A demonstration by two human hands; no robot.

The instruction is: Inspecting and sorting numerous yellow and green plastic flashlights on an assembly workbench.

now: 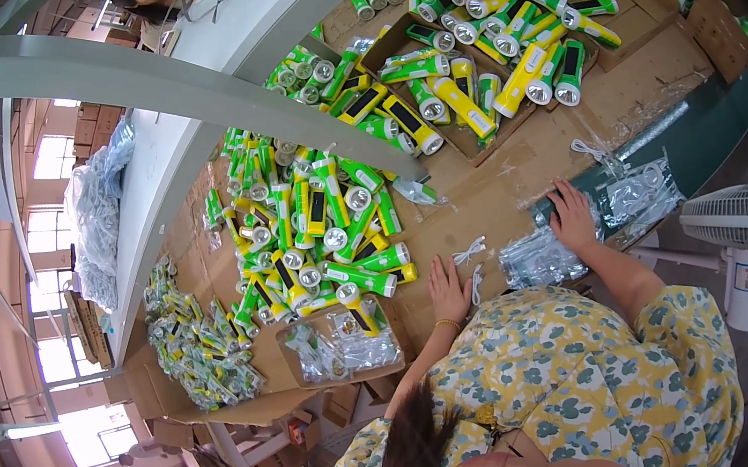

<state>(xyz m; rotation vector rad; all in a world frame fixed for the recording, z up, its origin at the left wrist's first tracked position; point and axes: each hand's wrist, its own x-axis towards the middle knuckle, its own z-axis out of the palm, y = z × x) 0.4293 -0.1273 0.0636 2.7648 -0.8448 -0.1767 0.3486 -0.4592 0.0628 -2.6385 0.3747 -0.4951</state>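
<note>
Work table (533, 174), covered in brown cardboard. Heap of green and yellow flashlights (318, 226) at its middle. Beyond the heap: open carton (431, 90) of flashlights. Beside it: clear plastic bags (541, 256).

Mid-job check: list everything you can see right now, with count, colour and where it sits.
Plastic torches: dozens, green and yellow, heaped mid-table.
Open cardboard box of torches: one, brown, upper table.
Bagged torches: many, clear wrap, lower-left pile.
Small cardboard tray of clear bags: one, near edge.
Stack of clear plastic bags: many, table's right.
White cords: a few, loose.
Electric fan: one, white, far right.
Left hand: flat on the cardboard.
Right hand: on the bags.
</note>
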